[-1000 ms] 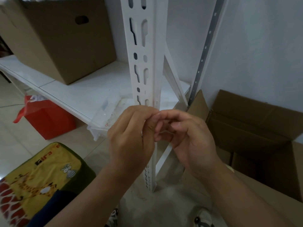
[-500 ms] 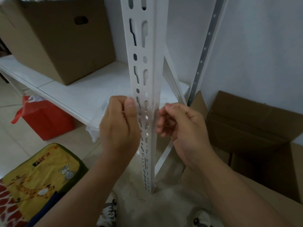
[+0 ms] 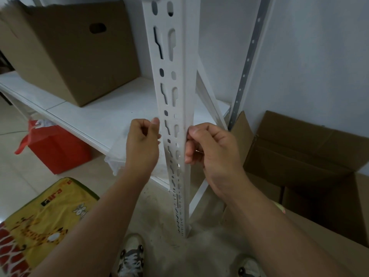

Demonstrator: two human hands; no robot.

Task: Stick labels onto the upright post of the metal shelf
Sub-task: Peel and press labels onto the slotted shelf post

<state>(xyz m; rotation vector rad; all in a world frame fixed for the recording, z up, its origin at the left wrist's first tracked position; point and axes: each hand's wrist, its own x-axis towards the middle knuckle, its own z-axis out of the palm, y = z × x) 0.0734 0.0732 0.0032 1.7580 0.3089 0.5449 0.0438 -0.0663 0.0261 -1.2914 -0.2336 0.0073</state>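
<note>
The white slotted upright post (image 3: pixel 180 76) of the metal shelf rises through the middle of the view. My left hand (image 3: pixel 142 144) sits just left of it at shelf height. Its fingers are curled and its thumb lies against the index finger, and I see nothing in it. My right hand (image 3: pixel 209 152) is at the post's right side. Its thumb tip touches the post's corner edge and its fingers curl beside the side face. No label stands out against the white metal.
A white shelf board (image 3: pixel 83 114) carries a closed cardboard box (image 3: pixel 65 50). A clear plastic container (image 3: pixel 114 162) juts over the shelf edge. A red bag (image 3: pixel 54 146) and a yellow mat (image 3: pixel 40 226) lie on the floor at left. An open cardboard box (image 3: pixel 319 166) is at right.
My hands were joined in front of the post; they have parted and risen slightly. The left now sits at the post's left, the right thumb at its right edge.
</note>
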